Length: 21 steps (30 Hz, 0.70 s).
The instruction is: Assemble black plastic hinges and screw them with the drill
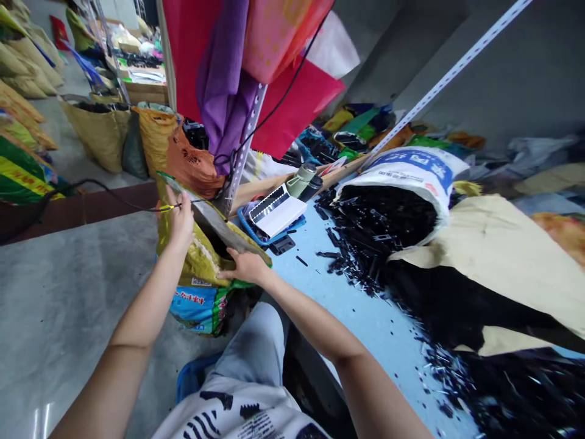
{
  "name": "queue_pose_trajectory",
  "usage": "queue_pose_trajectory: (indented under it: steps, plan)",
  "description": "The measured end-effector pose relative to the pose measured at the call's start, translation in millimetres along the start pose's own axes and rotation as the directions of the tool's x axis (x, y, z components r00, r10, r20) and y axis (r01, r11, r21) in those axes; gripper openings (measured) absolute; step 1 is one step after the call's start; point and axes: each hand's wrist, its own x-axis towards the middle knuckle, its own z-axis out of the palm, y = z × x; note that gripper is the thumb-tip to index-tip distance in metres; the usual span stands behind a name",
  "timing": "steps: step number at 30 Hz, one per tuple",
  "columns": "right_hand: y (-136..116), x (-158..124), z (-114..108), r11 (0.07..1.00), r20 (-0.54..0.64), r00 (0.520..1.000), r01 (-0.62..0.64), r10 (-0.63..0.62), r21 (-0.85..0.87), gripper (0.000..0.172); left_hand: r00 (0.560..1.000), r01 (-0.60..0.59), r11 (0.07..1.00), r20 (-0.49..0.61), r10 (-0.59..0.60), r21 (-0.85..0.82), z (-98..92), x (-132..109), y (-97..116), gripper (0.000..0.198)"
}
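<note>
My left hand (181,221) is closed at the upper rim of a yellow woven sack (201,244). A black cable with a yellow section (168,208) crosses at its fingers; whether the hand grips it too, I cannot tell. On the nearer side of the mouth, my right hand (247,266) grips the rim, thumb over the edge. Between the hands the sack's mouth gapes, its inside dark and its contents hidden. The lower part of the sack shows blue and green print and hangs beside my knee, left of the light-blue table (301,274).
A blue basket (249,228) with a white box (278,213) stands on the table near a green cup (301,178). Black plastic pieces (361,262) spill from a white sack (411,164). A perforated metal post (244,146) rises behind. Filled sacks (103,131) line the floor; another person (81,33) sits far back.
</note>
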Motion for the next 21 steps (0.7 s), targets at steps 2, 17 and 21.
queue_pose_trajectory:
  steps: [2, 17, 21]
  plan:
    - [1, -21, -3, 0.981, -0.009, 0.997, -0.081, 0.081, -0.177, 0.085, 0.999, -0.045, 0.999, -0.01, 0.045, 0.003, 1.8, 1, 4, 0.074]
    - [16, -105, 5, 0.85, -0.238, 0.854, 0.351, -0.463, -0.393, 0.024, 0.887, 0.348, 0.938, 0.325, -0.329, 0.0, 45.6, -73, 35, 0.028]
    - [11, -140, 34, 0.839, -0.211, 0.852, 0.372, -0.479, -0.397, 0.018, 0.895, 0.276, 0.945, 0.313, -0.319, 0.176, 46.4, -94, 20, 0.021]
